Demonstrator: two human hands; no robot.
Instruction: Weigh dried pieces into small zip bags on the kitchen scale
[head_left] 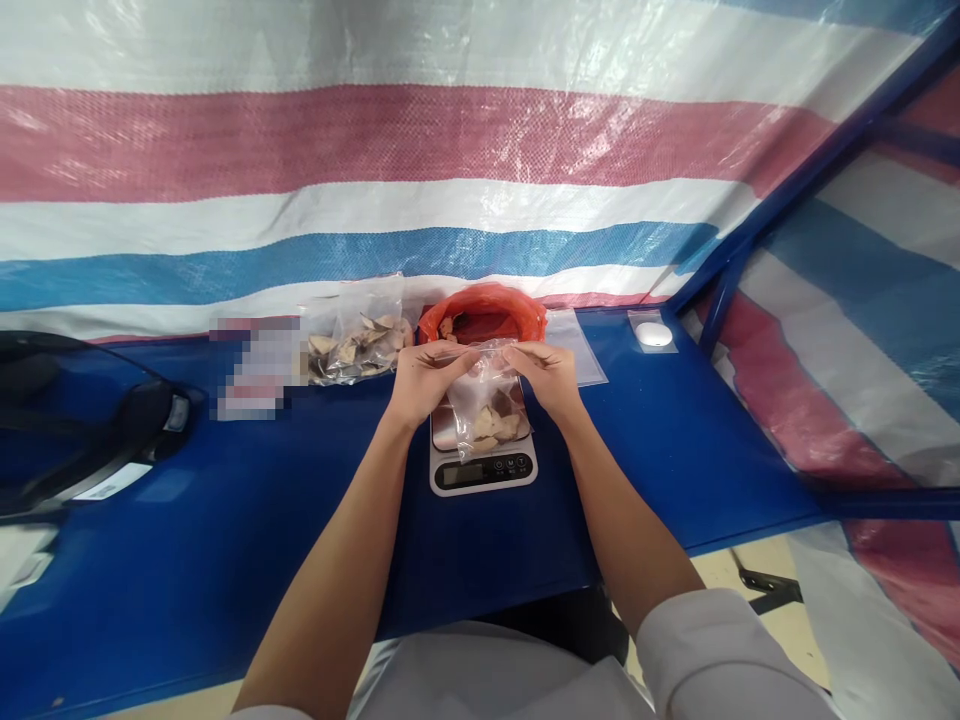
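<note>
Both hands pinch the top edge of a clear plastic bag, my left hand at one side and my right hand at the other. Pale dried pieces lie in the bottom of the bag, which hangs over or rests on a small digital scale; I cannot tell which. Just behind my hands sits a red plastic bag with its mouth wide, some brown pieces inside. Filled clear bags of similar dried pieces lie left of my left hand.
On the blue table, a white oval case rests on a small clear bag at the right. A flat clear bag lies behind my right hand. Black gear with a strap occupies the left side. Striped sheeting rises behind the table.
</note>
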